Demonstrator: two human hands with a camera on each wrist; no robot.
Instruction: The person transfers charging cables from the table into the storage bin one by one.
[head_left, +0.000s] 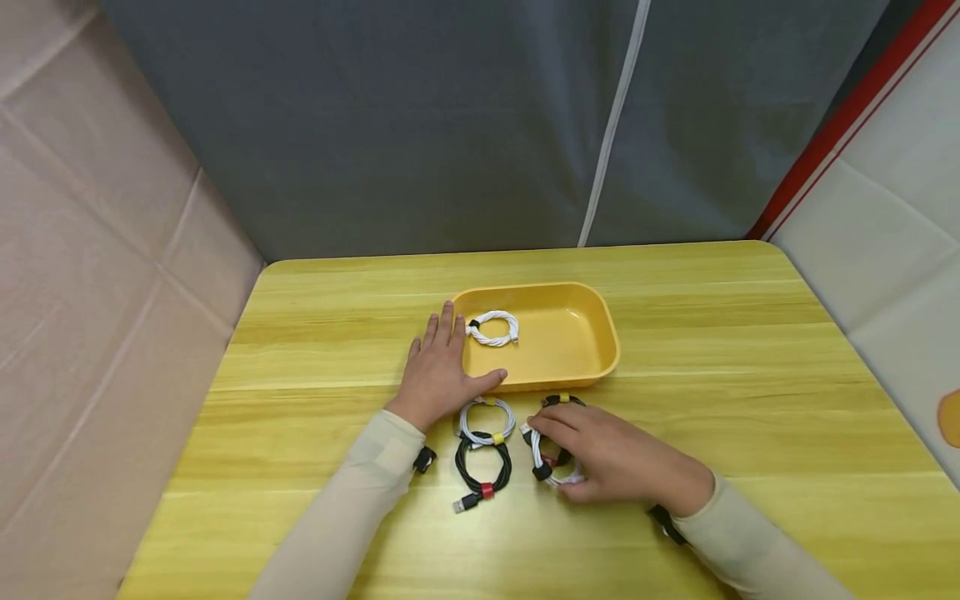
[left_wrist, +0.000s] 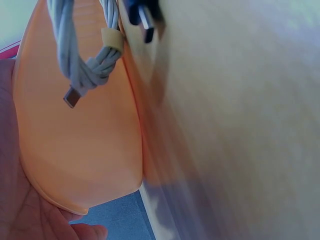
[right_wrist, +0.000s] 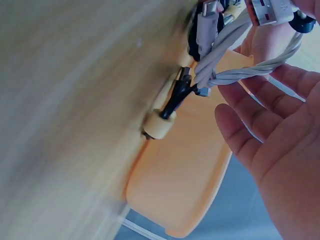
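Left hand [head_left: 437, 375] flat on table [head_left: 315, 333], fingers straight and spread, pressed against left wall of tray [head_left: 585, 367]; thumb along tray's near rim; nothing gripped; in left wrist view, palm [left_wrist: 15, 210] seen against tray's outer wall [left_wrist: 75, 150].

White coil [head_left: 492, 327] inside tray, far-left corner, black tie on its left side; just beside left fingertips, separated by the rim.

White coil with yellow tie [head_left: 486, 419] on table just in front of tray, near left thumb; not held; touching black coil with red tie [head_left: 482, 469] directly below it, plug end pointing to lower left.

Black coil with yellow tie [head_left: 561, 402] next to the right, between tray and right hand; partly covered by that hand.

Right hand [head_left: 600, 454] palm down, fingers curled over twisted white coil [head_left: 551, 467]; thumb at coil's near edge; grip closed on that coil; coil low over table, contact with table not determinable; right wrist view confirms twisted white strands [right_wrist: 250, 75] running across the fingers [right_wrist: 255, 130], USB plug [right_wrist: 270, 10] at top.

Grey curtain [head_left: 450, 125] behind table; red-edged panel [head_left: 847, 117] at far right.
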